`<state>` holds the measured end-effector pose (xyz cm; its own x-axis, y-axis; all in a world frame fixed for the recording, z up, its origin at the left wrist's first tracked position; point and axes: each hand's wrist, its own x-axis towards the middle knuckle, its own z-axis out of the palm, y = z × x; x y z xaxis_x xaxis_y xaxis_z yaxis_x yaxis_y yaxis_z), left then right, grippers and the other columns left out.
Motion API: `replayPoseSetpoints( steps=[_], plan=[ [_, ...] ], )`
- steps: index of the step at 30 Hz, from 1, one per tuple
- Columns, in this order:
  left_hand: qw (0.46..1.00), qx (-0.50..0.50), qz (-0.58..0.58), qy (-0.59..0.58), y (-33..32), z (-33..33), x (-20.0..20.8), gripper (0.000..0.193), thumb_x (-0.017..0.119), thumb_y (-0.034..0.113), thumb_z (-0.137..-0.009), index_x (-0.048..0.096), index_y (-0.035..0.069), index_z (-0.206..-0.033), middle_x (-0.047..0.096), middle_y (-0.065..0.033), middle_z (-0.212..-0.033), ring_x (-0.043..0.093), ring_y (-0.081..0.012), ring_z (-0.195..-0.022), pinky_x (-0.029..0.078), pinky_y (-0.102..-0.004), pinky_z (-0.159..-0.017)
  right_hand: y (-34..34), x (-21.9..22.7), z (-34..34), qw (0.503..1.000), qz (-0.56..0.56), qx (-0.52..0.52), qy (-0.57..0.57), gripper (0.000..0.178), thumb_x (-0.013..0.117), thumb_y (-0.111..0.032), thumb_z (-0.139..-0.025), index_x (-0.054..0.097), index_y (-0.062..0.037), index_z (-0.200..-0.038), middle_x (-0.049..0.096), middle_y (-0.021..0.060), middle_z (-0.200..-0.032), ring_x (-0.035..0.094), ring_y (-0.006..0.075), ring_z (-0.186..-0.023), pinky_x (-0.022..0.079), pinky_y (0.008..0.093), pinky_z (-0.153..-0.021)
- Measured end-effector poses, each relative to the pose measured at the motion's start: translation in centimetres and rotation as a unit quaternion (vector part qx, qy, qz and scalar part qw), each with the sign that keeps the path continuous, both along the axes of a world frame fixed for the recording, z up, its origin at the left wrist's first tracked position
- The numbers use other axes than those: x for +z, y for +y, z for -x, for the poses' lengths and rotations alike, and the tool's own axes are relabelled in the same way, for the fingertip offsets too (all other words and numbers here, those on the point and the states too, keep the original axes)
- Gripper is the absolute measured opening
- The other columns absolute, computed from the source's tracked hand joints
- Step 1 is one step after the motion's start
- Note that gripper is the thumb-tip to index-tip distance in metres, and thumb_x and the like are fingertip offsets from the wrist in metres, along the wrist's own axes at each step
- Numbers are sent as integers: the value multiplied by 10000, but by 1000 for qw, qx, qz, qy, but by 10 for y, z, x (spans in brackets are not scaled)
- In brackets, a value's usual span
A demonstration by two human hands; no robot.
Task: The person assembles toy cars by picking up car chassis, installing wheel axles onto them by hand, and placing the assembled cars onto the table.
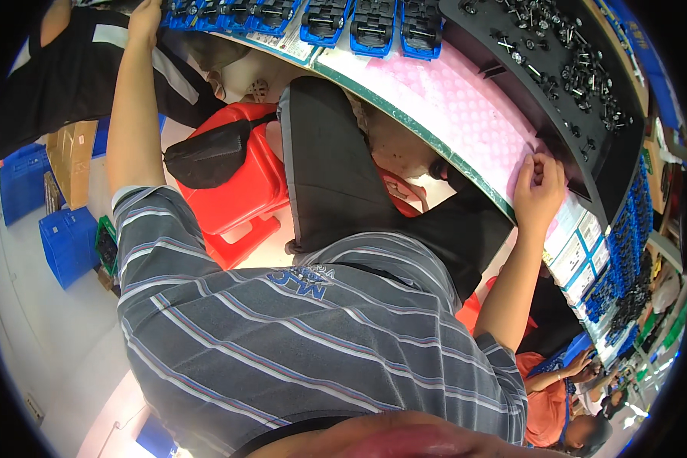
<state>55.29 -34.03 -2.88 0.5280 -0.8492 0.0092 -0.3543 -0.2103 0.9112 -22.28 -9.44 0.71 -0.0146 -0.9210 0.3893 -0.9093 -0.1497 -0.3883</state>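
Note:
My left arm reaches far out to the upper left, and my left hand [144,23] is at the upper edge of the view, beside the end of a row of blue toy car bases [324,23]. Its fingers are partly cut off, so their grip does not show. My right hand [540,185] rests at the table edge on a pink bubble-textured sheet [454,91]. Its fingers are curled together next to the wall of a black tray [504,90]; what they hold, if anything, is hidden. Many small black wheel-and-axle pieces [580,80] lie loose in that tray.
More blue and black parts [626,237] are heaped along the table to the right. A red stool [237,183] with a black cloth item [210,156] stands left of my legs. Blue bins [69,240] sit on the floor. Another person in orange [548,408] works at lower right.

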Motion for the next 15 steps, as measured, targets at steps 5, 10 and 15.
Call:
replayPoseSetpoints(
  steps=[5, 10, 15],
  plan=[
    [994, 23, -5, -102, 16, 7, -7, 659, 695, 494, -953, 610, -20, -1357, 674, -115, -1280, 611, -195, -1151, 441, -321, -1025, 0, 0, 0, 1000, 12, 6, -5, 69, 701, -84, -894, 670, -29, -922, 615, 95, -851, 597, 226, -724, 494, 338, -676],
    [998, 30, -45, -25, 22, 19, -6, 725, 766, 545, -875, 617, 14, -1345, 678, -74, -1186, 623, -146, -1055, 501, -318, -887, 1, -2, 4, 1000, 11, 7, 3, 75, 702, -89, -895, 667, -27, -918, 621, 102, -859, 604, 236, -736, 496, 344, -681],
    [997, 38, -56, 34, 28, 22, -6, 558, 822, 481, -837, 684, 24, -1126, 650, -26, -899, 599, -112, -786, 485, -256, -658, 3, 0, 4, 1000, 15, 10, 1, 77, 698, -92, -899, 669, -28, -930, 623, 104, -866, 610, 239, -741, 499, 345, -685]
  ],
)
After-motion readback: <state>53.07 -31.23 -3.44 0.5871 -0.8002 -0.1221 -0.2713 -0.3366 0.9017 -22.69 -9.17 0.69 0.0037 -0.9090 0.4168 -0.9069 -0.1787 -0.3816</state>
